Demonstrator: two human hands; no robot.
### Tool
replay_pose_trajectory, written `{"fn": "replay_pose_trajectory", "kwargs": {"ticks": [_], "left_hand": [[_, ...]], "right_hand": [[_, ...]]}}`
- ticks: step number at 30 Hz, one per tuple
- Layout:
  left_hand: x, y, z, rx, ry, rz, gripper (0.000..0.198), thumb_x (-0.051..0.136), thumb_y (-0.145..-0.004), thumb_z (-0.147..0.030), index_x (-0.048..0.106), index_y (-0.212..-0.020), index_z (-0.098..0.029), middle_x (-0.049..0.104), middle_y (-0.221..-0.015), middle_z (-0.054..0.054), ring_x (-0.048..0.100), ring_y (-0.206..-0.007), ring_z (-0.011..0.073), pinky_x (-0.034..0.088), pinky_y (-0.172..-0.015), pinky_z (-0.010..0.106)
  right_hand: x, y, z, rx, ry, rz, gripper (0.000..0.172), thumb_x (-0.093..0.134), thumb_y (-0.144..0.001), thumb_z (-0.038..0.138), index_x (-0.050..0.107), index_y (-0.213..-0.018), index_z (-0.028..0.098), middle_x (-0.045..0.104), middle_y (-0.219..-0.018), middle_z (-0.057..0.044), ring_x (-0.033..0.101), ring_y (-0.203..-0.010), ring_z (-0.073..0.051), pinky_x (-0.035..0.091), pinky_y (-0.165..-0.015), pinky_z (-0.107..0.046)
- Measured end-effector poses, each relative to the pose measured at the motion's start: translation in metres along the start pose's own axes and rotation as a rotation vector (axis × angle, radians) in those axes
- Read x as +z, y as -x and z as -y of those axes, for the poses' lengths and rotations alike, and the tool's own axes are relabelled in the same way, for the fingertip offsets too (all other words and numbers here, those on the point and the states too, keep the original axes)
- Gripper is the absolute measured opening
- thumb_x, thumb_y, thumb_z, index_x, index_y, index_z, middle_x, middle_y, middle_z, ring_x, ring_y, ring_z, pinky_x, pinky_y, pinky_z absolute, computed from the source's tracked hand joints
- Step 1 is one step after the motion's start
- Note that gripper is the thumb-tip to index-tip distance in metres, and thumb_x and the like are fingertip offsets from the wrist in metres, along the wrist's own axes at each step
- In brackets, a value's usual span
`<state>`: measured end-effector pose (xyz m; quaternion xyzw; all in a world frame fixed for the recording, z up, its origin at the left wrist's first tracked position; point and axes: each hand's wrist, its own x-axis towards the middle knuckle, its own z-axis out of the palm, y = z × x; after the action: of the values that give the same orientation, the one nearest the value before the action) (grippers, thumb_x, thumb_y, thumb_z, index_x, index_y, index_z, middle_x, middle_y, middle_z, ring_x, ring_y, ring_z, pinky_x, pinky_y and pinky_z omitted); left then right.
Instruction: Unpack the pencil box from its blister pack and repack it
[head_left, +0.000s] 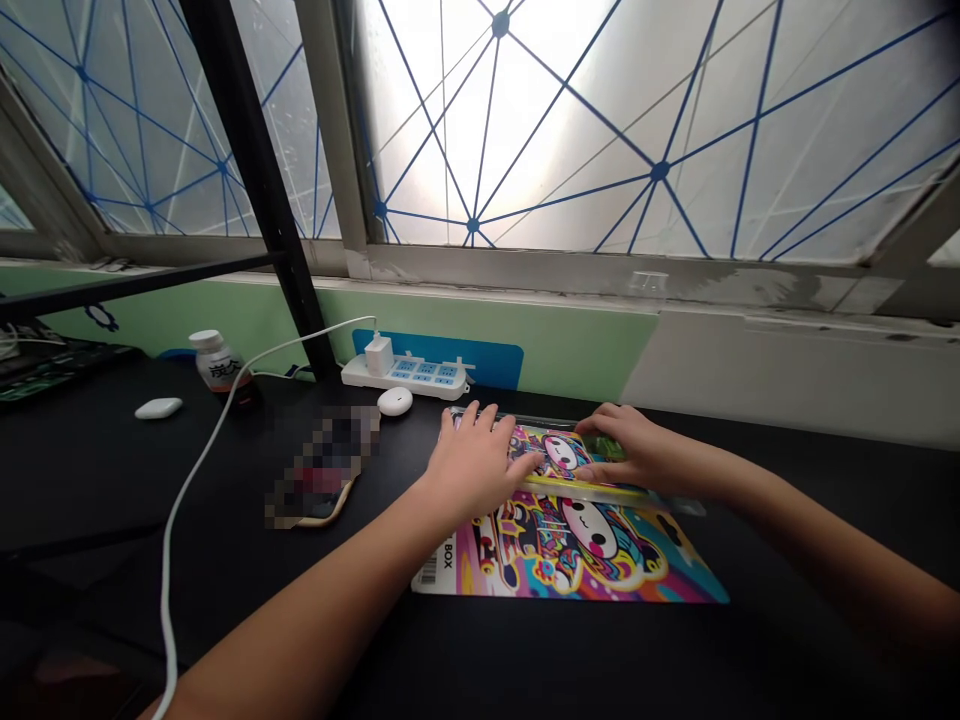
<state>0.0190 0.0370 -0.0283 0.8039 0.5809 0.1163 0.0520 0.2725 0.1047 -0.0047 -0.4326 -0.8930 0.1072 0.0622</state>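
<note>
Below a frosted window [570,120] patterned with blue lines, a black desk [570,655] bears two brightly printed cartoon panels, lying to the right of the middle. The lower panel [600,545], nearer the wearer, shows a white-faced character and a barcode at its left end. Just beyond it is the smaller visible part of the upper panel [561,455], with similar artwork; whether the two are joined I cannot tell.

The left hand [476,460] lies palm down across the left end of the panels, fingers spread and pointing away, thumb stretched out over the upper panel. It presses flat and is not clenched.

The right hand [637,445] is half curled at the upper panel's right end, fingertips on the far side and thumb on the near side, with a gap between them. Something green shows under its palm; whether the hand pinches the panel I cannot tell. Between the panels runs a narrow yellow-edged strip [592,490].

To the left lie a white power strip [427,375], a pixelated phone-shaped item [326,475], a white-capped bottle [217,362] and a rounded white case [395,401].
</note>
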Motion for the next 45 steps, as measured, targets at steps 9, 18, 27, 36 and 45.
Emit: {"fn": "replay_pose_trajectory", "kwargs": {"ticks": [9, 18, 27, 36, 45], "left_hand": [[-0.023, 0.001, 0.012, 0.049, -0.047, -0.155, 0.066, 0.039, -0.094, -0.073, 0.058, -0.133, -0.023, 0.056, -0.144, 0.013, 0.042, -0.137, 0.0372, 0.012, -0.115, 0.070], [-0.060, 0.055, 0.001, 0.287, -0.081, -0.466, 0.030, 0.069, -0.091, -0.044, 0.064, -0.113, -0.023, 0.072, -0.116, 0.006, 0.063, -0.110, 0.0275, 0.033, -0.109, 0.049], [0.015, 0.148, -0.008, 0.080, 0.099, -0.456, 0.052, 0.078, -0.079, -0.026, 0.058, -0.127, -0.028, 0.061, -0.138, 0.009, 0.055, -0.126, 0.0338, 0.043, -0.106, 0.051], [0.021, 0.150, -0.002, -0.076, 0.212, -0.217, 0.069, 0.060, -0.093, -0.043, 0.028, -0.153, -0.031, 0.046, -0.154, 0.011, 0.043, -0.141, 0.0323, 0.023, -0.117, 0.062], [0.032, 0.149, 0.005, -0.117, 0.145, -0.287, 0.090, 0.065, -0.088, -0.040, 0.009, -0.158, -0.042, 0.063, -0.138, 0.006, 0.064, -0.119, 0.0352, 0.039, -0.106, 0.064]], "right_hand": [[0.012, 0.013, 0.012, 0.020, 0.184, -0.304, 0.054, 0.077, -0.067, 0.063, 0.061, -0.099, 0.022, 0.062, -0.116, -0.014, 0.058, -0.105, -0.036, 0.047, -0.086, -0.049], [0.020, 0.086, 0.045, -0.281, 0.211, -0.727, 0.024, 0.064, -0.091, 0.026, 0.048, -0.109, 0.024, 0.070, -0.106, -0.009, 0.067, -0.099, -0.026, 0.040, -0.104, -0.054], [0.058, 0.167, 0.064, -0.431, 0.283, -0.469, 0.047, 0.054, -0.096, 0.021, 0.049, -0.143, 0.024, 0.070, -0.122, -0.009, 0.066, -0.109, -0.024, 0.052, -0.097, -0.040], [0.049, 0.177, 0.073, -0.001, -0.023, -0.274, 0.056, 0.064, -0.091, 0.046, 0.049, -0.144, 0.032, 0.051, -0.149, -0.010, 0.051, -0.133, -0.031, 0.048, -0.106, -0.048], [0.018, 0.171, 0.073, 0.023, -0.177, -0.136, 0.047, 0.055, -0.096, 0.053, 0.058, -0.137, 0.030, 0.058, -0.143, -0.008, 0.055, -0.130, -0.028, 0.045, -0.109, -0.043]]}}
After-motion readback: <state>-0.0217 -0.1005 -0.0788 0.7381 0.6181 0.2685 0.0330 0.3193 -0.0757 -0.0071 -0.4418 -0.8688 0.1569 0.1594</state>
